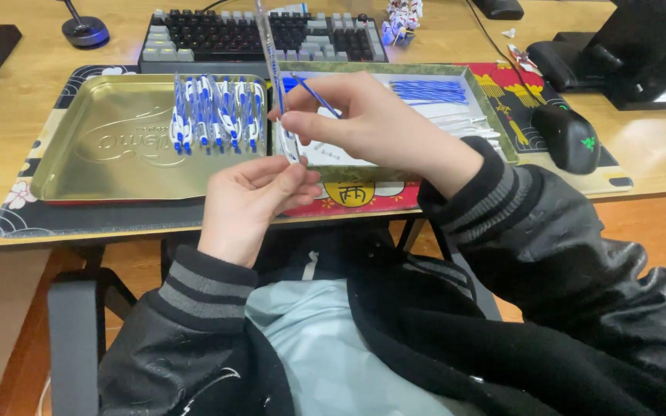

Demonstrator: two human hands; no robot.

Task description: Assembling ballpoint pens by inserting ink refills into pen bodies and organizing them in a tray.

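Both our hands meet just above the near edge of the desk. Our left hand (252,196) pinches the lower end of a clear pen barrel (275,85), which stands nearly upright and reaches up past the keyboard. Our right hand (371,127) is closed on a thin blue refill (316,94), held at a slant with its tip close to the barrel. The hands are almost touching, each clamped on its own part.

We judge that we are at the step of feeding the refill into the barrel. The next move calls for lining the thin rod up with the barrel's narrow opening and sliding it in straight, with the barrel kept steady.

To the left lies a gold metal tray (94,166) with a row of finished blue and white pens (217,115) along its far side. Behind our right hand sits a shallow box (495,115) that holds loose blue refills (429,91) and clear parts.

Both trays rest on a patterned desk mat (55,216) over a wooden desk (9,108). A keyboard (217,35) sits beyond, a black mouse (572,137) to the right, and a dark monitor stand (641,54) in the far right corner. We wear a black jacket with grey striped cuffs.
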